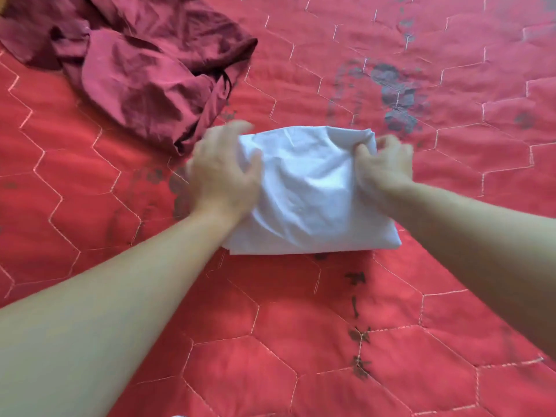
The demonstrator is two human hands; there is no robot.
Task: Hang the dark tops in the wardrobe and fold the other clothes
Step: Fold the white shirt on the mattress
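Head view, nearest: two bare forearms reaching over a red quilted bedspread stitched in hexagons. Mid-bed, a folded white garment lying flat, left hand blurred at its left edge with fingers curled onto the cloth, right hand pinching the far right corner. Farther back left, a crumpled maroon garment heaped on the bedspread, apart from the white one.

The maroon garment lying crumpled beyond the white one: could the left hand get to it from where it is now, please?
Probably yes. The left hand holds the white garment's left edge, and the maroon garment lies just beyond on the red quilt, nothing between. It must let go first.
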